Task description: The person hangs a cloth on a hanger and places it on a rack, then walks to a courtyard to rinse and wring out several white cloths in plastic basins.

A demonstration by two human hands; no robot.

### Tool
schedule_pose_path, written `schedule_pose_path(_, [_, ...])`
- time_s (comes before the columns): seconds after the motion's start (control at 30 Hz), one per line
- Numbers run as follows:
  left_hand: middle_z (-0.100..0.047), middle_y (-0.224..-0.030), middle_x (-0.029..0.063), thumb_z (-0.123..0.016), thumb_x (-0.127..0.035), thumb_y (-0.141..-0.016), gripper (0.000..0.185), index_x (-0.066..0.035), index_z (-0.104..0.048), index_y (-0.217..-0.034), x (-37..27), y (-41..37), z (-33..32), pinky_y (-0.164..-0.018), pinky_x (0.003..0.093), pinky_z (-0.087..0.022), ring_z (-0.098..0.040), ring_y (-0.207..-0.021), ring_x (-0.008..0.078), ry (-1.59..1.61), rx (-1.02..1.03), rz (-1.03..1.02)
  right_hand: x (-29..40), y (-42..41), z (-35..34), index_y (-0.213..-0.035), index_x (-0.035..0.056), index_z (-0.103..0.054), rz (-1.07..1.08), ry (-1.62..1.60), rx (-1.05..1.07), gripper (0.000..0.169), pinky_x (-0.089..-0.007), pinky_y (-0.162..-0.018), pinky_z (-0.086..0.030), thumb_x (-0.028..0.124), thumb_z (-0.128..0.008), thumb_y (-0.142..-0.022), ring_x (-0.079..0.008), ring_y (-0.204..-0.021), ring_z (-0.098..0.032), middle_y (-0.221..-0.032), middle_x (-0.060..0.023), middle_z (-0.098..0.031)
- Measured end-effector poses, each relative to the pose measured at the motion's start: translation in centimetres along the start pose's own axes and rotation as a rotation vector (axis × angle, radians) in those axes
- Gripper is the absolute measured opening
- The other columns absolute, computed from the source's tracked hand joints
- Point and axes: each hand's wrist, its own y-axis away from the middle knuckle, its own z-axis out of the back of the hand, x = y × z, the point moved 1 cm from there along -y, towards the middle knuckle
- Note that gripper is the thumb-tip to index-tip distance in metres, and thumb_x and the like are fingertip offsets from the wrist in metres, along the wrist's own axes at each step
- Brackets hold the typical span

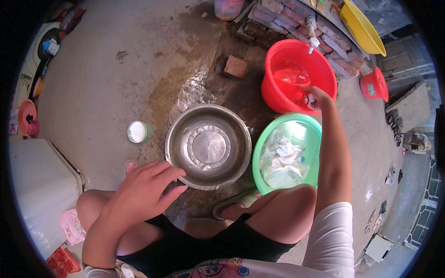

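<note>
My right hand (315, 99) reaches over the rim of a red plastic bucket (328, 74), its fingers closed around what looks like the handle of a red water dipper (290, 77). Water ripples around the dipper, and the fingers partly hide its handle. My left hand (153, 187) hangs above my left knee with fingers apart, close to the near-left rim of a metal basin (210, 146). The basin stands on the floor before me, its shiny bottom showing. Right of it, a green plastic basin (259, 163) holds crumpled white cloth (285, 156), partly behind my right forearm.
A tap (313, 41) juts from stacked bricks (271, 17) over the bucket. A tub of white powder (138, 132) stands left of the metal basin. A loose brick (235, 66) lies on the wet concrete floor (104, 80). A lidded red bucket (373, 85) stands at right.
</note>
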Motion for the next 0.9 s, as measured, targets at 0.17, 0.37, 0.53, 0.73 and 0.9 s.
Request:
schedule_pose_path(0.17, [-0.064, -0.095, 0.0113, -0.066, -0.022, -0.089, 0.022, -0.006, -0.063, -0.104, -0.4, 0.7, 0.2, -0.078, 0.0419, -0.050, -0.064, -0.088, 0.0322, 0.020, -0.020, -0.031, -4.0, 3.1, 1.3, -0.076, 0.0081, -0.057, 0.075, -0.418, 0.175, 0.027, -0.0212, -0.041, -0.048, 0.026, -0.068, -0.092, -0.0112, -0.049, -0.058, -0.060, -0.0031, -0.062])
schedule_pose_path(0.37, [-0.063, -0.090, 0.0121, -0.066, -0.021, -0.089, 0.022, -0.006, -0.064, -0.106, 0.5, 2.2, -0.1, -0.075, 0.0410, -0.050, -0.062, -0.084, 0.0319, 0.048, -0.116, -0.137, -7.5, 9.6, -0.1, -0.078, 0.0113, -0.058, 0.341, -0.375, 0.228, 0.019, -0.0203, -0.046, -0.042, 0.019, -0.068, -0.093, -0.0085, -0.050, -0.053, -0.059, 0.0006, -0.057])
schedule_pose_path(0.53, [-0.062, -0.088, 0.0125, -0.066, -0.021, -0.089, 0.022, -0.005, -0.064, -0.105, 0.7, 3.2, 0.2, -0.074, 0.0404, -0.050, -0.063, -0.083, 0.0314, 0.035, -0.147, -0.207, -10.0, 16.2, 1.6, -0.086, 0.0073, -0.059, 0.496, -0.237, 0.245, 0.010, -0.0206, -0.049, -0.040, 0.012, -0.065, -0.091, -0.0078, -0.053, -0.051, -0.065, 0.0013, -0.056])
schedule_pose_path(0.73, [-0.063, -0.088, 0.0118, -0.066, -0.020, -0.089, 0.022, -0.004, -0.063, -0.105, 1.2, 4.1, 0.3, -0.073, 0.0391, -0.051, -0.063, -0.082, 0.0297, 0.046, -0.172, -0.200, -11.4, 22.4, -0.8, -0.095, 0.0041, -0.057, 0.456, -0.223, 0.285, 0.009, -0.0205, -0.049, -0.040, 0.007, -0.063, -0.090, -0.0078, -0.054, -0.050, -0.067, 0.0014, -0.053])
schedule_pose_path(0.9, [-0.063, -0.088, 0.0115, -0.065, -0.021, -0.090, 0.022, -0.004, -0.063, -0.105, 1.3, 4.3, 0.6, -0.072, 0.0384, -0.050, -0.063, -0.082, 0.0293, 0.043, -0.149, -0.193, -12.6, 23.8, -4.3, -0.094, 0.0041, -0.056, 0.389, -0.289, 0.414, 0.010, -0.0198, -0.049, -0.040, 0.006, -0.064, -0.089, -0.0082, -0.055, -0.049, -0.068, 0.0007, -0.052])
